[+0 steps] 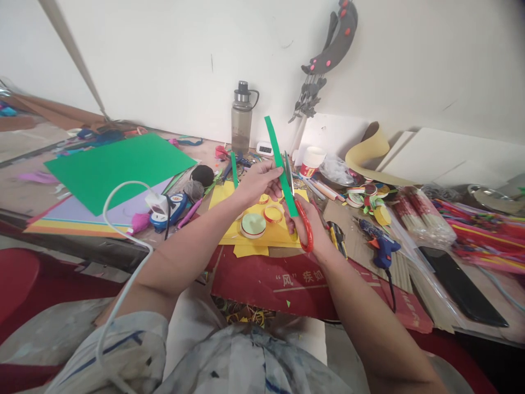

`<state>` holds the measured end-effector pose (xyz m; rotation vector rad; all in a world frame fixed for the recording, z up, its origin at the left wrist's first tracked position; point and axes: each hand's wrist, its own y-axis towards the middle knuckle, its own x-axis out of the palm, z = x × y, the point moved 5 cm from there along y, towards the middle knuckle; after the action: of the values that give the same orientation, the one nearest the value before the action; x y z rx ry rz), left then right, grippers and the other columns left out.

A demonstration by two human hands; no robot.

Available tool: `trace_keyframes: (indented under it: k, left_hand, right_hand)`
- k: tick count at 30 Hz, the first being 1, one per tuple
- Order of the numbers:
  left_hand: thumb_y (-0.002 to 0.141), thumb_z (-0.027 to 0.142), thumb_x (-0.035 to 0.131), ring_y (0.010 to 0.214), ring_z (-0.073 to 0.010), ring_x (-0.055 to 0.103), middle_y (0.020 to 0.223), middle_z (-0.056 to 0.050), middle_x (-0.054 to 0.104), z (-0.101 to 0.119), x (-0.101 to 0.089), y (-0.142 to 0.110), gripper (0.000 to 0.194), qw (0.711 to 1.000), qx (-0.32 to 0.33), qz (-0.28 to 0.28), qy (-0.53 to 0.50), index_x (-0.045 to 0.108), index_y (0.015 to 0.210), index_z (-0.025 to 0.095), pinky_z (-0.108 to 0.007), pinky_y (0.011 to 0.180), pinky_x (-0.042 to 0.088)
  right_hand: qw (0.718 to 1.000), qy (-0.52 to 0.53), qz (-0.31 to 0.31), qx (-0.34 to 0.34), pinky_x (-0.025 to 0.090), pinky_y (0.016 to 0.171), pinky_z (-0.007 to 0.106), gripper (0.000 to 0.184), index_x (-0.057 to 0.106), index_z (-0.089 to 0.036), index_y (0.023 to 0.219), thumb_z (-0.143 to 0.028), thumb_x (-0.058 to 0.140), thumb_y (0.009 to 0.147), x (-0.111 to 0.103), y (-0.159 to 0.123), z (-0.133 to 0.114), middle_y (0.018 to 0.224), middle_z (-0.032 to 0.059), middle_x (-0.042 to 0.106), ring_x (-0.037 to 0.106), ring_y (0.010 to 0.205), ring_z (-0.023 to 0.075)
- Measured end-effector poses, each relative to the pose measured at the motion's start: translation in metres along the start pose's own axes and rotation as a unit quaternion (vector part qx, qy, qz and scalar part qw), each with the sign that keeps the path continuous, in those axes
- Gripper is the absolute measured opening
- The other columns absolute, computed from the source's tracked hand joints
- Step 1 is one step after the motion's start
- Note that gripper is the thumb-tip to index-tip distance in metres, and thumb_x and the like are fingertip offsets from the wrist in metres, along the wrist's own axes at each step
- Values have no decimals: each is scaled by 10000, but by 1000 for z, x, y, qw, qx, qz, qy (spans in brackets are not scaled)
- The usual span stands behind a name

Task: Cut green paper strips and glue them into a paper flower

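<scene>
My left hand (262,180) pinches a narrow green strip (274,141) near its middle, holding it upright above the table. In my right hand (315,230) is a pair of scissors (303,224) with red handles, fingers wrapped round the grips. The scissor blades point up and lie close beside the strip; whether they touch it I cannot tell. Below my hands are yellow sheets (225,200). On them lie a round piece with a pale green top (253,225) and a yellow ring with a red edge (273,214).
A large green sheet (123,169) lies over coloured sheets at left, near a blue power strip (170,210). A water bottle (241,117) stands by the wall. At right are a paper cup (311,161), a blue glue gun (381,246), a utility knife (338,241) and a black phone (463,287).
</scene>
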<state>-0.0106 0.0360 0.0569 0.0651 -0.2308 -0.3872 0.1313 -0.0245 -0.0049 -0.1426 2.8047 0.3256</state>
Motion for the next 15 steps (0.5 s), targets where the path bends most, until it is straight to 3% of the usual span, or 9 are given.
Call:
trace_keyframes:
  k: [5, 15]
  left_hand:
    - [983, 283, 696, 381, -99, 601, 532, 17, 633, 0, 1, 0, 310, 1000, 6, -8, 0, 533, 741, 178, -170, 367, 407]
    - [1022, 180, 595, 360, -83, 570, 517, 25, 617, 1, 4, -2, 304, 1000, 1, -10, -8, 525, 727, 178, -171, 348, 362]
  right_hand:
    - [1000, -10, -6, 2, 389, 474, 273, 291, 519, -252, 897, -533, 535, 967, 0, 0, -3, 697, -33, 487, 462, 525, 127]
    - [1000, -4, -3, 8, 378, 484, 260, 265, 531, -256, 971, -486, 614, 867, 1, 1, 13, 806, -15, 557, 457, 592, 135]
